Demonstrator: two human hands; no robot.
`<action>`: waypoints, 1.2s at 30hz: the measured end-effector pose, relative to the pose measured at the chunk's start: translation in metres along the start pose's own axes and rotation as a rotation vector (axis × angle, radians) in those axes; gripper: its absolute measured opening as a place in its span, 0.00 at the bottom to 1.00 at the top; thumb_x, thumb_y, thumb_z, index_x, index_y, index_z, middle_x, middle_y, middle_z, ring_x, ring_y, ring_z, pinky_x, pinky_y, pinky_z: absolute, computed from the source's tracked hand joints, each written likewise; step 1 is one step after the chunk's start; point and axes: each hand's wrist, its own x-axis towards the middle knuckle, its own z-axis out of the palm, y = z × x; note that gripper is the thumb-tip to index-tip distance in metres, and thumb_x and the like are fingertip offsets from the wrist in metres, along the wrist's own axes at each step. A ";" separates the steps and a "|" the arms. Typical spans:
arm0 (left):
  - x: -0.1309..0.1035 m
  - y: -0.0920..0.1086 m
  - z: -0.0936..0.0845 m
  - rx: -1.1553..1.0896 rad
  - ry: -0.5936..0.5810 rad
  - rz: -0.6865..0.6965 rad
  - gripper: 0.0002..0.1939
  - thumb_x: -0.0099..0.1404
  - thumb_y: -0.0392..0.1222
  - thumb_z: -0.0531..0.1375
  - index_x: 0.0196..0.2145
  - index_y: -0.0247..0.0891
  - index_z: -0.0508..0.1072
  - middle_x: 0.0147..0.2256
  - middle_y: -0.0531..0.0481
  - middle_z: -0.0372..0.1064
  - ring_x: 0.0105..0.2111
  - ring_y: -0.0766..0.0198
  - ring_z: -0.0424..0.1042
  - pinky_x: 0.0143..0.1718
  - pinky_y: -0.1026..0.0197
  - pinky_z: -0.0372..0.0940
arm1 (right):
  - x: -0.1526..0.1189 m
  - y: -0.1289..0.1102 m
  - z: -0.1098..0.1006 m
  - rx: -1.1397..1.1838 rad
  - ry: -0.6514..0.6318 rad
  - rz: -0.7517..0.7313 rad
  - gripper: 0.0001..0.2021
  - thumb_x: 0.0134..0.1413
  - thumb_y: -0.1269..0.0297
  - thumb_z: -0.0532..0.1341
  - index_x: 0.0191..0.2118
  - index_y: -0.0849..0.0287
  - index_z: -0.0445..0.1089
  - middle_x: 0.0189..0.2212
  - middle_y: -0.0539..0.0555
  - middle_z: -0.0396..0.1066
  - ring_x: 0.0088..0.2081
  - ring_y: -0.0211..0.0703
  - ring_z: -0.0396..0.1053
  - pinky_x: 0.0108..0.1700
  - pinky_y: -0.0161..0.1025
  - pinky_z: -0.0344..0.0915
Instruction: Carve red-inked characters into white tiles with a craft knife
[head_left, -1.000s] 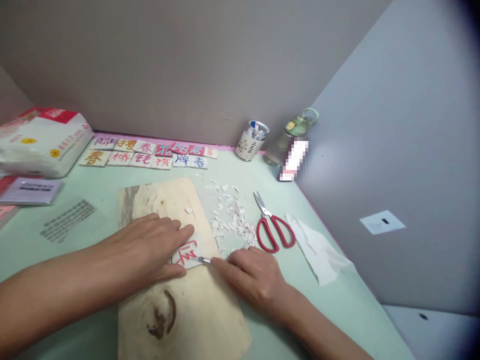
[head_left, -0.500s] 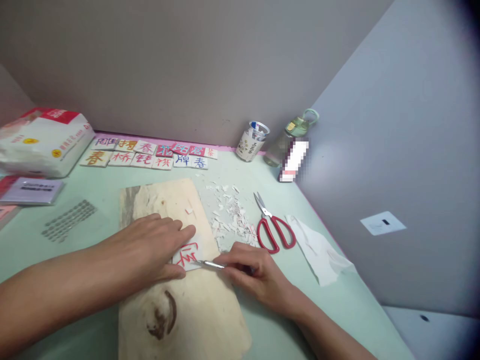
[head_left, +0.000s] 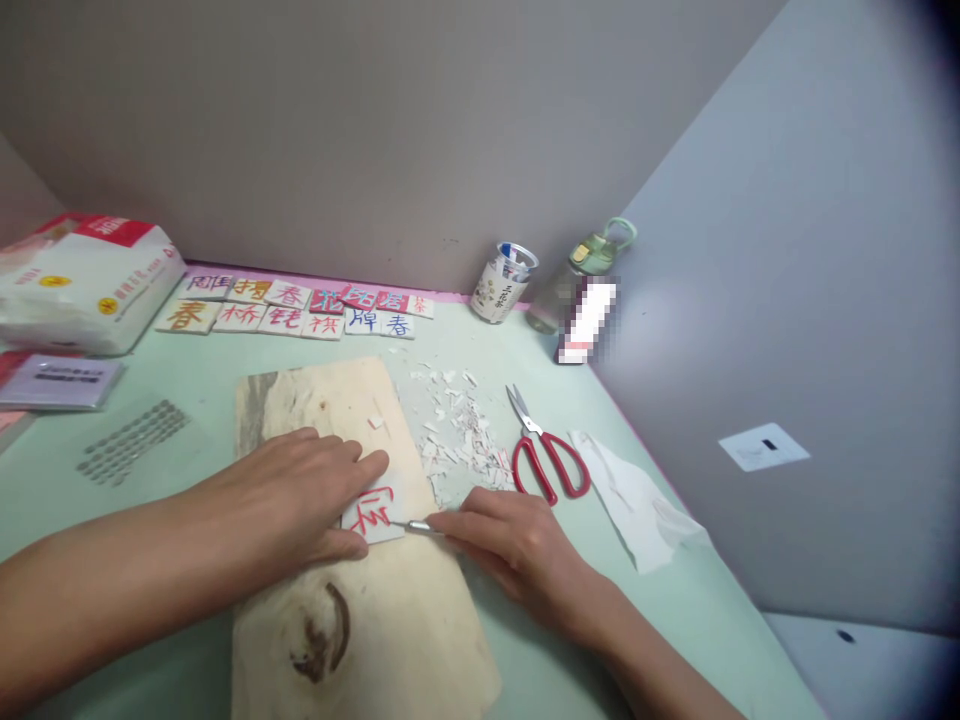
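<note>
A white square tile (head_left: 374, 514) with a red character lies on a wooden board (head_left: 427, 610). My left hand (head_left: 311, 490) presses on the tile's left part, thumb below and index finger above the character. My right hand (head_left: 506, 535) is closed round a slim metal craft knife (head_left: 420, 526), whose tip meets the tile's right part at the red strokes. White scraps (head_left: 469, 435) lie to the right of the board, and one small piece (head_left: 376, 422) rests on the board above the tile.
Red-handled scissors (head_left: 551, 465) and a crumpled tissue (head_left: 637, 510) lie at the right. Character tiles (head_left: 240, 317) line the back. Also there are a can (head_left: 504, 283), bottle (head_left: 551, 300), phone (head_left: 587, 320), tissue pack (head_left: 97, 290) and dotted sheet (head_left: 135, 442).
My right hand has turned slightly, its fingers now covering more of the knife's handle. The knife tip stays on the tile. My left hand holds its place on the tile.
</note>
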 end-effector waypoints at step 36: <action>0.000 0.002 -0.004 -0.049 -0.018 0.003 0.17 0.67 0.38 0.71 0.53 0.43 0.79 0.50 0.41 0.82 0.51 0.38 0.80 0.52 0.47 0.67 | -0.002 0.001 0.000 0.030 -0.030 0.099 0.18 0.87 0.61 0.54 0.57 0.58 0.83 0.33 0.52 0.74 0.31 0.40 0.70 0.33 0.38 0.60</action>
